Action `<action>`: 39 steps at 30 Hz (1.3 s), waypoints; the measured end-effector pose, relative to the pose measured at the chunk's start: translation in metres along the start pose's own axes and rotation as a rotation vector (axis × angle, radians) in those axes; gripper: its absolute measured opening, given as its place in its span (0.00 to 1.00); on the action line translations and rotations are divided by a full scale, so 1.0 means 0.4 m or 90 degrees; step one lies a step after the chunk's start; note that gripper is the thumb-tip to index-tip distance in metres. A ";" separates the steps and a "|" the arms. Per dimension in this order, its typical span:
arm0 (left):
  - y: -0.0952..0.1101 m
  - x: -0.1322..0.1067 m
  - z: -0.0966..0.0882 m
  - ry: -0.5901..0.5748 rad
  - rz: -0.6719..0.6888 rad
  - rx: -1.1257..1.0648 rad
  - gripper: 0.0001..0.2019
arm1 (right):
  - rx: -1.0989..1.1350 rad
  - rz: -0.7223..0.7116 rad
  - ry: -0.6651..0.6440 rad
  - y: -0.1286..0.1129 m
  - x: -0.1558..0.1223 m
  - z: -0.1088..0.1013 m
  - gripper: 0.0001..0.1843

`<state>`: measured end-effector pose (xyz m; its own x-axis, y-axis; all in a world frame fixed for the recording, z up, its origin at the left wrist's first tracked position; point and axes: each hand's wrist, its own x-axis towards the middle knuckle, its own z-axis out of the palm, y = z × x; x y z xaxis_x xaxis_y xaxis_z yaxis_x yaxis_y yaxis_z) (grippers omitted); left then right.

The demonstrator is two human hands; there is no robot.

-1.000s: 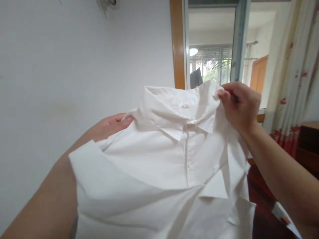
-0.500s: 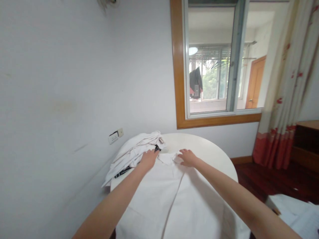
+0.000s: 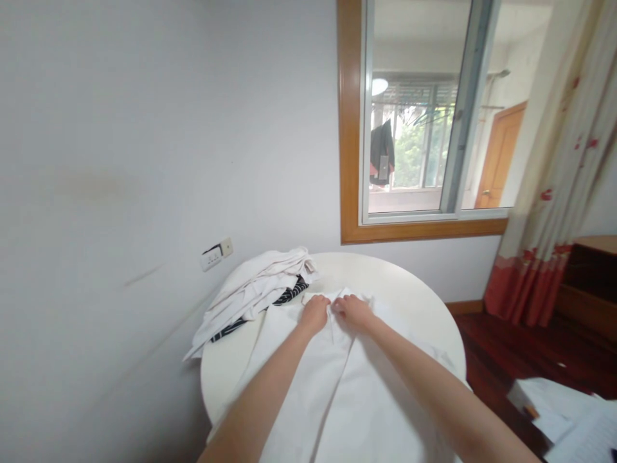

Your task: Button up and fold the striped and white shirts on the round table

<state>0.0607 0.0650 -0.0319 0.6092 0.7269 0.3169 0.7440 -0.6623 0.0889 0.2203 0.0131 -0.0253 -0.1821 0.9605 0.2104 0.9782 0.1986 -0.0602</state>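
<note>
Both hands closer now, left hand (image 3: 314, 314), right hand (image 3: 353, 311), shirt (image 3: 332, 392) collar

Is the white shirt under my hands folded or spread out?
Spread out: the shirt lies flat along the table, with the left hand and right hand on its far end.

Shirt (image 3: 332, 392): plain white. Tabletop (image 3: 409, 289): off-white. Clothes pile (image 3: 250, 289): white, one black-and-white striped piece (image 3: 289, 294) within. Window frame (image 3: 348, 128): orange-brown wood. Curtain (image 3: 554, 206): cream, red flowers, red hem.
</note>
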 end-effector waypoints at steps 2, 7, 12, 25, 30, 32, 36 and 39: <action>-0.023 0.007 0.033 0.029 0.006 -0.056 0.18 | 0.025 0.000 0.030 -0.001 0.011 0.019 0.21; -0.088 0.025 0.086 0.088 0.043 -0.212 0.15 | 0.089 0.007 0.093 0.007 0.053 0.078 0.14; -0.116 0.051 0.090 0.085 0.027 -0.246 0.14 | 0.130 0.016 0.108 0.025 0.102 0.109 0.11; -0.116 0.057 0.080 0.071 0.032 -0.286 0.12 | 0.231 0.001 0.156 0.046 0.116 0.135 0.10; -0.115 0.060 0.075 0.049 0.044 -0.290 0.14 | 0.272 -0.002 0.171 0.044 0.112 0.131 0.09; -0.118 0.062 0.073 0.035 0.044 -0.300 0.15 | 0.276 -0.009 0.180 0.044 0.110 0.130 0.09; -0.121 0.067 0.078 0.032 0.027 -0.316 0.15 | 0.280 -0.025 0.192 0.045 0.108 0.134 0.10; -0.126 0.070 0.093 0.059 0.021 -0.340 0.14 | 0.281 -0.040 0.200 0.046 0.110 0.141 0.09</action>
<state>0.0506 0.1253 -0.0628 0.5858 0.7006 0.4075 0.4667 -0.7026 0.5371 0.2248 0.0701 -0.0723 -0.1344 0.8534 0.5037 0.8197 0.3813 -0.4274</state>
